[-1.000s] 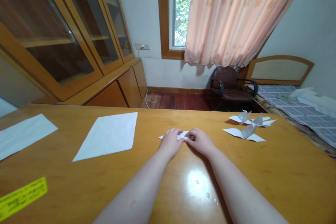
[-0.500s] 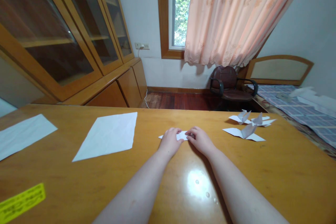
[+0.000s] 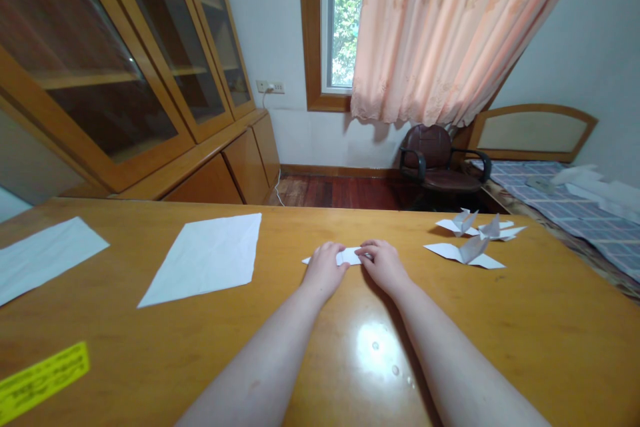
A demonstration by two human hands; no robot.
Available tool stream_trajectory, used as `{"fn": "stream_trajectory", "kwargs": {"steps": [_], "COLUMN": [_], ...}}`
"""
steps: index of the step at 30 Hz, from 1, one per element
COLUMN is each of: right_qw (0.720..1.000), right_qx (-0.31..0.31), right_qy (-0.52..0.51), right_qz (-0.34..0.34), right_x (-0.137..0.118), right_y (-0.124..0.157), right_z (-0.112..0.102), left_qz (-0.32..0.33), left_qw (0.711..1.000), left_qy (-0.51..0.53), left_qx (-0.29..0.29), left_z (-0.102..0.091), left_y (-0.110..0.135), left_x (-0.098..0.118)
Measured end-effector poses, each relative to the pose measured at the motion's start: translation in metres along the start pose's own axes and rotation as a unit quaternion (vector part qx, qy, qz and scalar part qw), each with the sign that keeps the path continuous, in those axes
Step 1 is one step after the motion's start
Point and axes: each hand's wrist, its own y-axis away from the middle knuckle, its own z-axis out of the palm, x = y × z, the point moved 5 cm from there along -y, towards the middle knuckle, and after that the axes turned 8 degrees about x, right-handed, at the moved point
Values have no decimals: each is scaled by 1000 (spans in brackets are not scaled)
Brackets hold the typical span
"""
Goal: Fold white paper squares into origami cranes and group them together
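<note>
A small piece of folded white paper (image 3: 349, 256) lies flat on the wooden table (image 3: 300, 223), between my hands. My left hand (image 3: 325, 267) covers its left part, fingers closed down on it; a pointed white tip sticks out beyond that hand. On the right end, the fingers of my right hand (image 3: 381, 262) are bent and pinch the paper's edge. Much of the paper is hidden beneath both hands. To the right stand several folded paper cranes (image 3: 473, 251) with spread wings.
Left of my hands lies a large white paper sheet (image 3: 207, 257), with another white sheet (image 3: 47, 257) at the far left. A yellow label (image 3: 45, 377) is at the near left. Beyond the table are a glass-door cabinet (image 3: 200, 127), an office chair (image 3: 435, 157) and a bed (image 3: 575, 197).
My right hand has shifted slightly right and away from me along the folded paper, showing a bit more of it. My left hand stays in place.
</note>
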Motion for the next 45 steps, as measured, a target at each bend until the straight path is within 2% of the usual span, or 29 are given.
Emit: {"fn": "stream_trajectory", "kwargs": {"steps": [5,9,13,17,20,26,32,38,45], "right_qw": [997,998,998,998,999,995,999,999,1000], "right_qx": [36,54,13,1,3,-38,-34,4,-19], "right_qy": [37,12,5,46,35,-25,26,43,17], "right_qz": [54,17,-54,-43,-34,-84,-14,34,8], "right_x": [8,2,-8,-7,-7,-17,-3,6,0], "right_y": [-2,-1,0,0,1,4,0,-2,-1], "right_z": [-6,-7,-3,-4,-4,3,0,-1,-3], "left_qz": [5,6,1,-23,-27,-14,35,46,28], "left_qw": [1000,1000,1000,998,996,997,998,998,999], "left_qy": [-6,-6,-15,-63,-82,-70,25,18,29], "left_qx": [-3,3,6,12,-3,7,-50,-26,-37], "left_z": [1,1,-2,-8,-11,-13,-4,2,6], "left_y": [0,1,1,3,4,4,3,3,-1], "left_x": [0,1,2,6,8,9,16,9,2]}}
